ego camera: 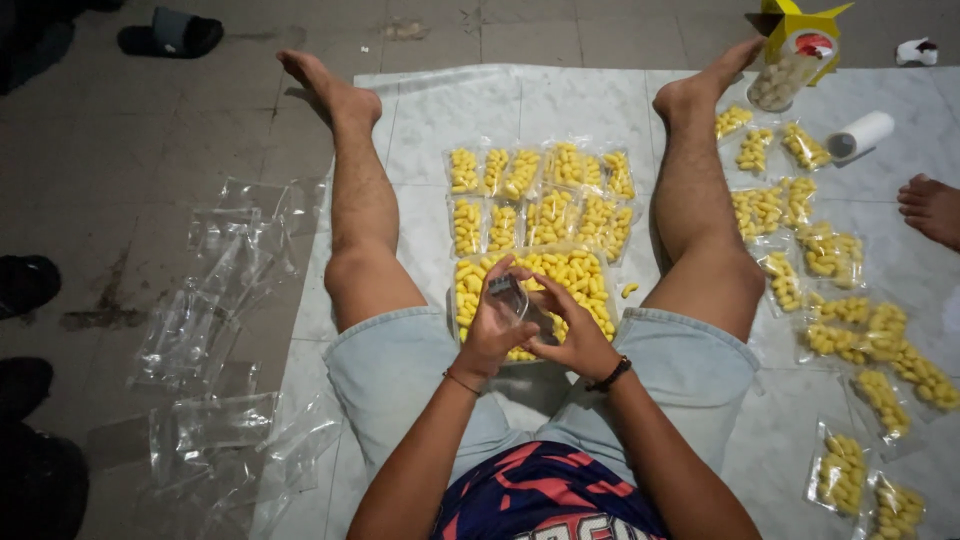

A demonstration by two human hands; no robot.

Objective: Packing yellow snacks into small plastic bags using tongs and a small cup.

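Note:
Sitting on the floor with legs spread, I hold a small clear plastic bag [512, 296] between both hands. My left hand [495, 322] grips its left side and my right hand [572, 332] pinches its right side. Just beyond the hands lies a clear tray [462, 308] heaped with small yellow oblong pieces [578, 272]. Farther out, between my legs, two rows of filled clear packets [540, 200] of the same yellow pieces lie flat. One loose yellow piece [629, 290] rests by my right knee.
More filled packets [835, 300] are scattered right of my right leg on a white marbled sheet [440, 110]. Empty clear bags [220, 330] lie in a pile at left. A yellow box [800, 30], a white roll [862, 134], another person's foot [932, 208] and dark sandals [170, 35] lie around.

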